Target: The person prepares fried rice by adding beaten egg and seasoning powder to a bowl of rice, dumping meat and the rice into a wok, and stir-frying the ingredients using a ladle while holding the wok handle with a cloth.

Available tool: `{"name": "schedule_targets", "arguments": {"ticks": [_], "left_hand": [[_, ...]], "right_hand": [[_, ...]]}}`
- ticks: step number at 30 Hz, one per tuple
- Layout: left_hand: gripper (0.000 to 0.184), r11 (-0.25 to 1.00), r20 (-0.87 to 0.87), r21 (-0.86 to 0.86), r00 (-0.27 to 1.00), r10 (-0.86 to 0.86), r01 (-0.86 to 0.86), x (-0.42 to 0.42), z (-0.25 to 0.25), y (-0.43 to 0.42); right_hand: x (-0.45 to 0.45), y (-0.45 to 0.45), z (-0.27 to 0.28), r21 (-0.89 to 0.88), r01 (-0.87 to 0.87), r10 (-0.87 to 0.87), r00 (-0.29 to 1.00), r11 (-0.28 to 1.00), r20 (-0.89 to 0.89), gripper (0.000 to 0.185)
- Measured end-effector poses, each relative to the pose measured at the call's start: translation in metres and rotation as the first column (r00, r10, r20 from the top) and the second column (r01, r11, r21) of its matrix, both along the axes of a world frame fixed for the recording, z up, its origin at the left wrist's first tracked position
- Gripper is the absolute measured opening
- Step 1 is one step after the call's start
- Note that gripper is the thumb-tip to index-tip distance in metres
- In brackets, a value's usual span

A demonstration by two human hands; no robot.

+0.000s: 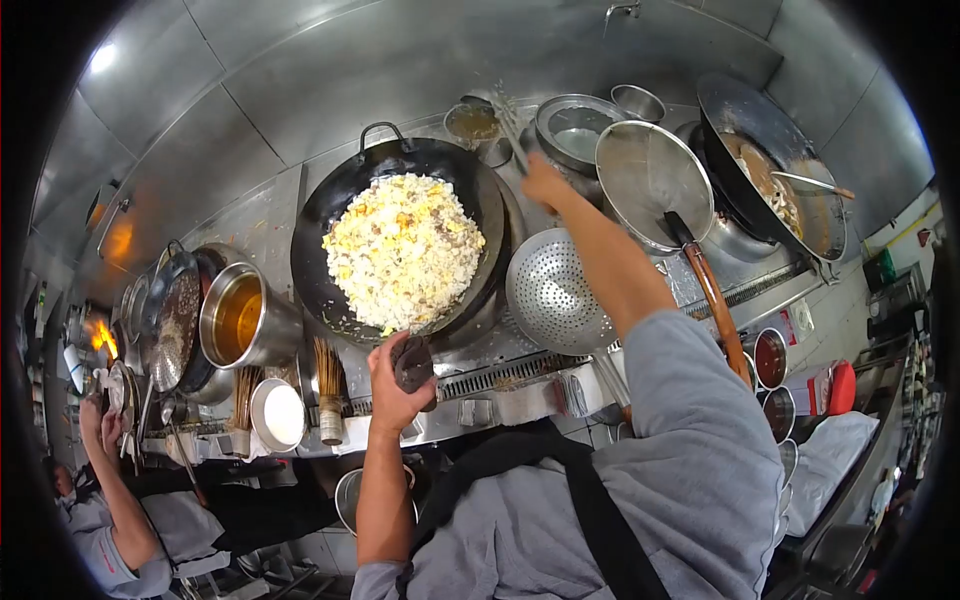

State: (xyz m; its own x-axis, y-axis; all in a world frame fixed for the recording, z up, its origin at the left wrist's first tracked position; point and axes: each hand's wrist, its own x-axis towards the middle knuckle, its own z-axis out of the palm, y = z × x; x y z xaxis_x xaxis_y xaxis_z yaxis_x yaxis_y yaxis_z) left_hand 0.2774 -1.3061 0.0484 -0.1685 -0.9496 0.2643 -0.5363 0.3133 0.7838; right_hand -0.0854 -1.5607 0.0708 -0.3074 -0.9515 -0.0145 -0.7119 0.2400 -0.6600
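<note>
A large black wok [315,215] holds a heap of fried rice [405,250] with yellow egg bits. My left hand [398,385] is closed round a dark cloth [412,364] at the wok's near edge. To the wok's right, my right hand [545,183] grips the handle of a long metal utensil [510,130], whose far end is blurred near a small bowl of yellowish liquid [472,122]. Below my right forearm lies a perforated metal strainer [558,290].
A mesh sieve [655,180], a steel pot [580,130] and a second wok [745,120] stand right. On the left are a pot of amber liquid [237,318], a white bowl [278,414] and bamboo brushes [328,390]. A co-worker [125,520] is at far left near a flame.
</note>
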Motion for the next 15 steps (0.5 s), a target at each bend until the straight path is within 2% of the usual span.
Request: {"name": "schedule_targets", "arguments": {"ticks": [2,4,7,10,11,12,13,14,15], "left_hand": [[0.075,1.000,-0.005,-0.014,1.000,-0.011,0.011,0.000,0.000,-0.002],[0.074,1.000,-0.037,0.015,0.999,-0.012,0.012,-0.001,-0.003,-0.001],[0.074,1.000,-0.029,0.000,0.999,-0.028,0.028,0.001,-0.001,-0.003],[0.075,0.999,-0.040,-0.022,0.999,-0.030,0.030,0.002,-0.002,-0.003],[0.075,0.999,-0.063,-0.022,0.998,-0.027,0.025,0.002,-0.002,-0.002],[0.076,1.000,-0.085,-0.022,0.996,-0.021,0.019,0.001,-0.003,-0.002],[0.075,1.000,-0.077,-0.025,0.997,-0.018,0.016,0.001,-0.004,-0.001],[0.075,0.999,-0.068,-0.032,0.998,-0.014,0.012,0.002,-0.004,-0.001],[0.075,0.999,-0.059,-0.037,0.998,-0.010,0.008,0.002,-0.004,-0.002]], "right_hand": [[-0.029,0.023,-0.045,-0.326,-0.034,0.074,0.991,0.945,0.109,0.055],[-0.019,0.056,-0.057,-0.206,0.186,-0.172,0.981,0.961,0.085,0.056],[0.013,0.066,-0.077,-0.187,0.456,-0.433,0.888,0.870,0.151,0.053],[0.031,0.024,-0.070,-0.199,0.719,-0.596,0.673,0.666,0.439,0.039],[0.018,0.003,-0.053,-0.109,0.661,-0.372,0.542,0.743,0.753,0.027],[-0.002,-0.023,-0.028,-0.062,0.561,-0.124,0.287,0.825,0.950,0.017],[-0.012,-0.032,0.005,-0.039,0.501,0.024,0.036,0.864,0.999,0.008],[-0.022,-0.040,0.039,0.003,0.433,0.109,-0.235,0.901,0.966,0.003],[-0.026,-0.040,0.080,0.070,0.414,0.118,-0.410,0.907,0.904,0.009]]}}
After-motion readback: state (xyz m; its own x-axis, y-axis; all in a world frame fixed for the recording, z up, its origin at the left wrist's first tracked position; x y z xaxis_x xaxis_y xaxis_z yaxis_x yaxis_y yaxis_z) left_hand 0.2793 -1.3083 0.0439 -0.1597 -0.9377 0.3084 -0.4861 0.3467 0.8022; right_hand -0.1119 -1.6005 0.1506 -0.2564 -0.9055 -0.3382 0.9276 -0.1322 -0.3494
